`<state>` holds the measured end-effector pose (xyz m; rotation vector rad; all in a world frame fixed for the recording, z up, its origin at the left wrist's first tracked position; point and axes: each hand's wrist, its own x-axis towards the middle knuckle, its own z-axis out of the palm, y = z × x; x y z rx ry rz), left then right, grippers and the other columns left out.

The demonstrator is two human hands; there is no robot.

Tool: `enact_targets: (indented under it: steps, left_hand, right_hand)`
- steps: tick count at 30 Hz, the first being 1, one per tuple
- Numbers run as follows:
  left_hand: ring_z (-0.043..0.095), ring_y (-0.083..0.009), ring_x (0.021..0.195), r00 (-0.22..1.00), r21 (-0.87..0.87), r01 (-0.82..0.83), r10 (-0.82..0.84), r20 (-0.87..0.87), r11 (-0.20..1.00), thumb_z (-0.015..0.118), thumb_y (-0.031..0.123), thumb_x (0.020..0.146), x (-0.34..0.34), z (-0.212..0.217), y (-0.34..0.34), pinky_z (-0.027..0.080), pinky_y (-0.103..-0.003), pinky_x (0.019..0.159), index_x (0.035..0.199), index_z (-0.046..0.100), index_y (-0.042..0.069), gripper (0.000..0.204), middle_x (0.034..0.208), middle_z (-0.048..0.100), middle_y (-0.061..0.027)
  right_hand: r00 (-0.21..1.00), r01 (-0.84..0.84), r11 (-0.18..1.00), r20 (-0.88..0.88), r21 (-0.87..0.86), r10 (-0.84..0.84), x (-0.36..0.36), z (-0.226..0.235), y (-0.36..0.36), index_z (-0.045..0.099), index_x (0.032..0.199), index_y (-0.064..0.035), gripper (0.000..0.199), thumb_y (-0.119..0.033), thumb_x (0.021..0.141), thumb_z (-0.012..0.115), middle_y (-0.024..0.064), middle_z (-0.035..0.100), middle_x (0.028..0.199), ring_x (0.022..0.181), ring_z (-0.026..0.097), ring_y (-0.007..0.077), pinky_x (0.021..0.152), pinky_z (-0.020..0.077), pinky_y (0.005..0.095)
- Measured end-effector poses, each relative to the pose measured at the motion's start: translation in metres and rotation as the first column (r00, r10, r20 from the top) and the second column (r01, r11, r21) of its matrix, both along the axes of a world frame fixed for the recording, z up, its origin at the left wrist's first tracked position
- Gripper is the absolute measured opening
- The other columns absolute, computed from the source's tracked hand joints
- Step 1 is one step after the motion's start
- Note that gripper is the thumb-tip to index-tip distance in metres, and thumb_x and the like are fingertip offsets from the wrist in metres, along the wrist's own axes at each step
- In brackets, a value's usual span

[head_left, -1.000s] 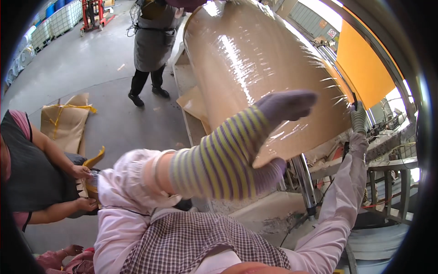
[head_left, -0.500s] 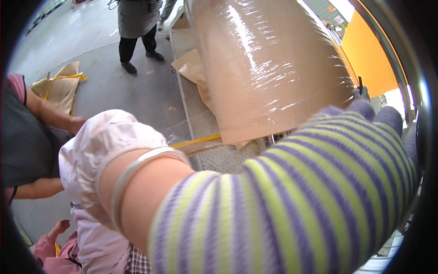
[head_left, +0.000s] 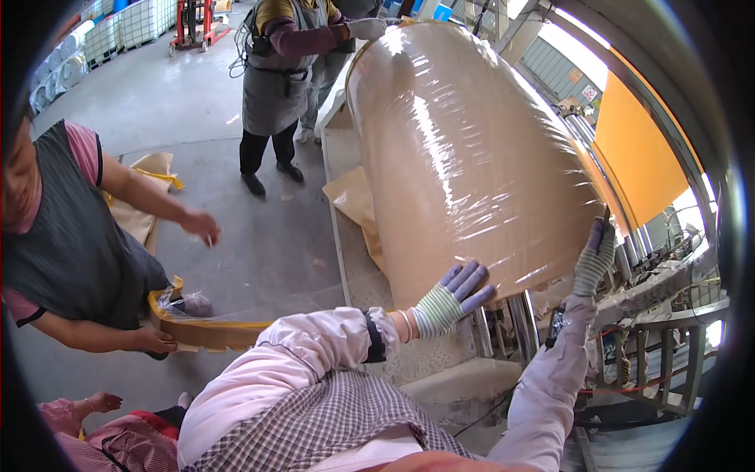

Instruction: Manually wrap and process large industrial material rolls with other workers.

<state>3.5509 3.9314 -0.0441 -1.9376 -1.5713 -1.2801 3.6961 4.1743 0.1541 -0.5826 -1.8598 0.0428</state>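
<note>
The left hand, earlier stretched rightward, was spread at the wrapped roll; the right hand gripped something unclear.

A big brown roll in shiny clear wrap slopes away from the wearer. The left hand, in a striped glove, is spread over the roll's near end; the right hand, also gloved, is at the roll's near right corner, its grip unclear. Left of the roll, a co-worker in a dark apron holds a brown strip. At the roll's far end stands another person, one white glove by its rim. An orange sheet hangs right of the roll.
</note>
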Motion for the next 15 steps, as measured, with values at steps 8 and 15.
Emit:
enact_targets:
  steps: [8, 15]
  left_hand:
    - [0.043, -0.0470, 0.132, 1.000, 0.101, 0.005, -0.008, 0.023, 0.995, 0.065, 0.021, 0.078, -0.004, -0.013, 0.017, 0.036, -0.057, 0.108, 0.140, 0.046, 0.010, 0.066, 0.142, 0.044, -0.0257]
    - [0.042, -0.0462, 0.133, 0.998, 0.142, -0.010, 0.002, 0.058, 0.990, 0.064, 0.018, 0.075, 0.000, 0.002, 0.016, 0.035, -0.057, 0.109, 0.142, 0.045, 0.011, 0.070, 0.144, 0.042, -0.0260]
  right_hand:
    - [0.999, 0.003, 0.999, 0.033, -0.038, -0.002, -0.003, 0.002, 0.008, 0.065, 0.105, -0.0015, 0.020, -0.018, 0.101, 0.054, 0.0074, 0.064, 0.091, 0.083, 0.056, 0.0162, 0.077, 0.0477, 0.0321]
    - [0.999, -0.034, 0.996, -0.018, -0.080, 0.033, 0.004, 0.007, 0.030, 0.066, 0.107, -0.0018, 0.020, -0.017, 0.101, 0.055, 0.0077, 0.067, 0.095, 0.086, 0.059, 0.0153, 0.079, 0.0495, 0.0300]
